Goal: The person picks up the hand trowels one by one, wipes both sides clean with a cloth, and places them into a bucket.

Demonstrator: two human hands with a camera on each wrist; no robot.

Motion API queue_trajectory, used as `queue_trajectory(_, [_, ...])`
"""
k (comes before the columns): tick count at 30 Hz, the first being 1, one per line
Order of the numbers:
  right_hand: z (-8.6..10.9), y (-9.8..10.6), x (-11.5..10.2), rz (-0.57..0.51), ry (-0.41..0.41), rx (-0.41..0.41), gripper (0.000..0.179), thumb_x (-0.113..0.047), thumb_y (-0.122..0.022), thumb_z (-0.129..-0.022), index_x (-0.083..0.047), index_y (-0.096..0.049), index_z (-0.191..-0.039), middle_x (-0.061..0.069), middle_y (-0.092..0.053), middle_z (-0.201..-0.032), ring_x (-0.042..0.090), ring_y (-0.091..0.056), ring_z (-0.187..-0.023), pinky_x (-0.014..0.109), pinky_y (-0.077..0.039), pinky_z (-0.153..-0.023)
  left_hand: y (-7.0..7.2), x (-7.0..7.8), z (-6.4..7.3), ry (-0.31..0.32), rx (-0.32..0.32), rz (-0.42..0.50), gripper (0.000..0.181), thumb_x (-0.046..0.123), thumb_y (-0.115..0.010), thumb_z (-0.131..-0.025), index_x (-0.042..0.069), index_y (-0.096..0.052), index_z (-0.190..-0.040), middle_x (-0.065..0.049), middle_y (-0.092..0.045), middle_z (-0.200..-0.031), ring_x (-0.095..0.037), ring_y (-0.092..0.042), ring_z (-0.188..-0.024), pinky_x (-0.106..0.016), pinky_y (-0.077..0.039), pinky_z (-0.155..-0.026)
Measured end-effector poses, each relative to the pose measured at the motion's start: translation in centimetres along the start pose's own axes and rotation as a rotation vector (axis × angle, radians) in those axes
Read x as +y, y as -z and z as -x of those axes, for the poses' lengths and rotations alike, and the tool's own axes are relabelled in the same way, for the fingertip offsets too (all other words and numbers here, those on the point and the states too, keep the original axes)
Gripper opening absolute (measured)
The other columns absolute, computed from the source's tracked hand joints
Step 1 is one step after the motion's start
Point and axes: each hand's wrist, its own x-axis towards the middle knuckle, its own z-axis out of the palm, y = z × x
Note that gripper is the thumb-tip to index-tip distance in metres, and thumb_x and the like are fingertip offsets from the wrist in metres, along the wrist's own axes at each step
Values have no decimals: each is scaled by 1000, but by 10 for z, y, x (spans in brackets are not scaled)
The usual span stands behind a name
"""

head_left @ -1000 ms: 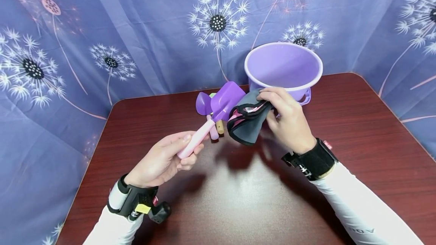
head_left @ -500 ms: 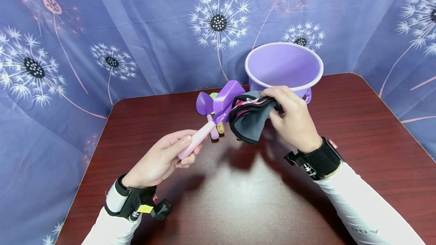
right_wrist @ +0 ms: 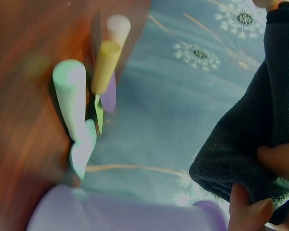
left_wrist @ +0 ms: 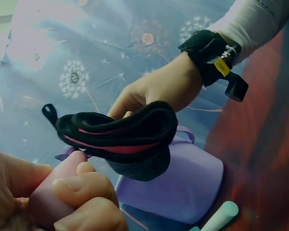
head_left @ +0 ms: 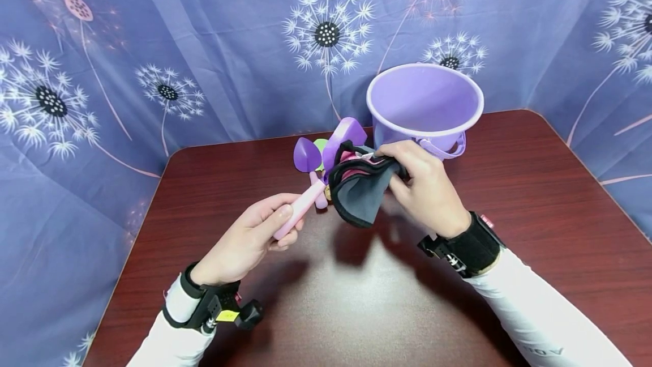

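Note:
In the head view my left hand (head_left: 249,242) grips the pink handle of a trowel (head_left: 300,208), thumb on top. Its purple blade points up and away from me, partly hidden by a grey cloth (head_left: 359,200). This cloth has black edging and pink inner layers. My right hand (head_left: 428,188) pinches the bunched cloth from the right, so that it folds over at the lower blade and the neck. From the left wrist, the folded cloth (left_wrist: 120,137) shows a small black loop just past the handle's end. In the right wrist view, fingers press into its fuzzy grey side.
A purple bucket (head_left: 374,115) stands at the table's back right, its handle hanging in front. Behind the held trowel lie a smaller purple trowel (head_left: 307,154) and a green-bladed tool (head_left: 321,145). Near the bucket, a mint-handled trowel (right_wrist: 72,101) shows in the right wrist view.
The trowel has turned so its blade shows more edge-on. The cloth first slid right, then came back left and nearer me, now covering the lower blade. Both hands keep their hold.

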Motion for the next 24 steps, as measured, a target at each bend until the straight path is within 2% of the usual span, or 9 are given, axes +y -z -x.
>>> queue_trajectory(5, [5, -11, -6, -29, -17, -43, 30, 0, -62, -88, -10, -68, -116, -5, -64, -112, 10, -58, -103, 27, -44, -90, -3, -4, -2, 4, 47, -81, 26, 19, -38, -109, 5, -55, -123, -17, -43, -84, -19, -36, -62, -29, -26, -52])
queue_trajectory(14, [12, -23, -14, -87, -62, -104, 35, 0, -62, -86, -13, -67, -119, -5, -64, -111, 8, -58, -95, 25, -45, -80, -8, -10, -7, -13, 90, -88, 21, 15, -40, -109, 3, -53, -120, -18, -46, -88, -20, -37, -63, -29, -29, -55])
queue_trajectory(19, [15, -26, -21, -114, -99, -137, 36, -2, -63, -86, -16, -66, -119, -8, -64, -109, 6, -54, -73, 21, -44, -62, -9, -14, -8, -42, 109, -149, 19, 16, -43, -108, 5, -55, -117, -16, -42, -77, -22, -36, -61, -30, -31, -54])
queue_trajectory(24, [17, -29, -26, -127, -163, -168, 37, -6, -62, -85, -21, -65, -119, -11, -64, -97, 8, -44, -50, 21, -37, -48, -11, -15, -9, -39, 153, -204, 18, 19, -47, -107, 10, -56, -119, -13, -43, -76, -22, -39, -64, -26, -35, -57])
